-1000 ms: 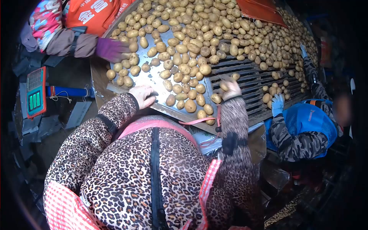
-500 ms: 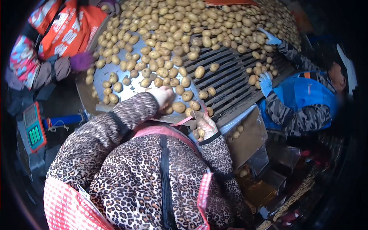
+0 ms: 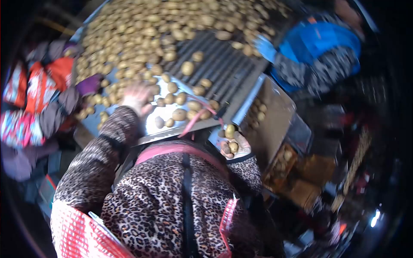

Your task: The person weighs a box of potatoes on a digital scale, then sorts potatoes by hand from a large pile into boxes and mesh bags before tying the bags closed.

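Note:
My left hand (image 3: pixel 138 97), blurred by motion, reaches over the metal sheet (image 3: pixel 151 125) with its thumb apart from the fingers. Loose potatoes (image 3: pixel 179 114) lie around and to the right of it. Low on the right, my right hand (image 3: pixel 239 146) is turned palm up, its fingers curled round a few potatoes (image 3: pixel 230 130). It is beside the end of the sheet, near an open box (image 3: pixel 275 109) with potatoes inside. A pink strap (image 3: pixel 192 123) hangs over the sheet's front edge between my hands.
A large potato heap (image 3: pixel 129 32) covers the far side, next to a slatted grate (image 3: pixel 215 58). At the right, a co-worker's blue-gloved hand (image 3: pixel 264 48) touches potatoes. Another person's purple glove (image 3: pixel 89 85) is at the left. Several cardboard boxes (image 3: pixel 304 192) stand below right.
The view has swung. My left hand has moved left across the sheet, away from the front edge, with its fingers more spread. My right hand has turned so its potatoes show better.

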The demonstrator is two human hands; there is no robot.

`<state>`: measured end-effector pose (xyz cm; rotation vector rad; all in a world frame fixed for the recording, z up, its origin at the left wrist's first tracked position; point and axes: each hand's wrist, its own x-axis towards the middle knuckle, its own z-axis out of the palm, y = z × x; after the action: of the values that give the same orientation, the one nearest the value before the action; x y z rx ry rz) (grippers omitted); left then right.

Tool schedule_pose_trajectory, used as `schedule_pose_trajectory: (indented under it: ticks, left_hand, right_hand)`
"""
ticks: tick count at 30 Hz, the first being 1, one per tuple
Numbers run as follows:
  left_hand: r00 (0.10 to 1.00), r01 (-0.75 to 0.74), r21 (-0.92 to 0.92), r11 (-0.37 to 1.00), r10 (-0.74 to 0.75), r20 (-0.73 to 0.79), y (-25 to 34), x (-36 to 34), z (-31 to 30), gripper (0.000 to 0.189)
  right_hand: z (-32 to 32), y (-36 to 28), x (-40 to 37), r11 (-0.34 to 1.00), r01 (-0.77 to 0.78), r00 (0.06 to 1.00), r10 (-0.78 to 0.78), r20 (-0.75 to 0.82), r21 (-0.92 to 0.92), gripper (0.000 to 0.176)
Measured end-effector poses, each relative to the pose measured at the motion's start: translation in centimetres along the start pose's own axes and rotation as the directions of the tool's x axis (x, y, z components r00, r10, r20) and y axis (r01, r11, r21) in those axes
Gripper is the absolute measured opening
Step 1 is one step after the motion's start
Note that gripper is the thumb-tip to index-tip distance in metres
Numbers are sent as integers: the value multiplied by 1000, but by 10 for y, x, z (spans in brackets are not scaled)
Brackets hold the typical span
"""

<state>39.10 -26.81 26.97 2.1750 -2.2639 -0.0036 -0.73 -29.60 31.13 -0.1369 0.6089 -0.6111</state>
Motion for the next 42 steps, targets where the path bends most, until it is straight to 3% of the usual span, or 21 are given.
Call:
schedule_pose_trajectory:
  ticks: [1,5,7,9,11,12,13,14,15,17,21,23,25,30,32,35,38,39,40,41,42]
  left_hand:
    - [971,168,-22,985,-162,173,-13,-10,9,59]
    - [985,170,91,981,-167,-36,-28,-26,34,60]
    - [990,-100,-14,995,98,-99,2,-11,5,59]
    - [957,-261,-123,958,240,-160,40,-3,-4,54]
    - [915,-388,-218,895,346,-208,68,-3,-1,55]
    - [913,-407,-331,851,384,-136,77,-6,1,59]
    - [893,-448,-203,870,426,-143,87,-15,1,58]
    - [827,-547,-183,817,494,-267,74,-18,38,57]
    - [823,-546,-164,821,491,-285,67,-19,47,58]
    - [852,-515,-139,846,487,-192,66,-18,42,61]
    - [821,-558,-78,826,536,-198,54,-17,61,62]
    - [807,-567,-65,821,538,-242,52,-18,66,64]
    - [831,-538,-62,841,516,-210,57,-19,60,64]
    - [844,-510,-100,854,475,-251,62,-21,50,59]
    - [903,-423,-122,898,406,-144,64,-28,40,54]
    - [883,-465,-153,872,445,-148,59,-28,36,49]
    - [880,-469,-202,860,438,-182,69,-23,20,46]
    - [893,-450,-243,859,424,-152,71,-23,6,45]
    - [903,-430,-254,866,411,-125,68,-24,2,45]
    - [914,-406,-268,874,394,-99,63,-29,3,46]
    - [928,-373,-266,889,365,-82,57,-37,7,46]
  right_hand:
    - [2,0,-12,999,-16,1000,17,-11,34,42]
    - [-8,15,-34,974,203,967,-184,-175,98,53]
    - [-22,18,-36,946,293,956,-295,-5,139,53]
    - [-20,20,-43,909,372,903,-308,-299,187,50]
    - [-51,32,-45,846,419,869,-268,-416,331,36]
    - [-72,40,-44,855,414,894,-316,-319,313,31]
    - [-93,48,-44,862,413,907,-360,-218,295,27]
    - [-72,49,-64,902,378,924,-354,-145,208,25]
    - [-74,53,-65,888,347,898,-221,-380,302,27]
    - [-72,49,-68,843,402,846,-194,-496,357,27]
    - [-45,-76,-74,559,798,571,-582,-578,225,28]
    - [-24,-167,-80,396,906,390,-641,-661,151,28]
    - [-31,-227,-71,366,925,327,-621,-712,106,28]
    - [-82,-189,-32,516,823,553,-634,-541,236,49]
    - [-65,-144,-41,449,781,625,-579,-524,435,61]
    - [-86,-116,-37,463,772,631,-640,-438,436,54]
    - [-99,-135,-35,598,799,520,-640,-565,57,26]
    - [-90,-154,-47,602,639,390,-790,-473,-479,26]
    - [-62,-167,-65,355,120,241,-916,-320,-927,25]
    - [-33,-178,-75,253,-24,180,-950,-253,-967,25]
    - [-41,-181,-58,374,376,351,-904,-244,-848,30]
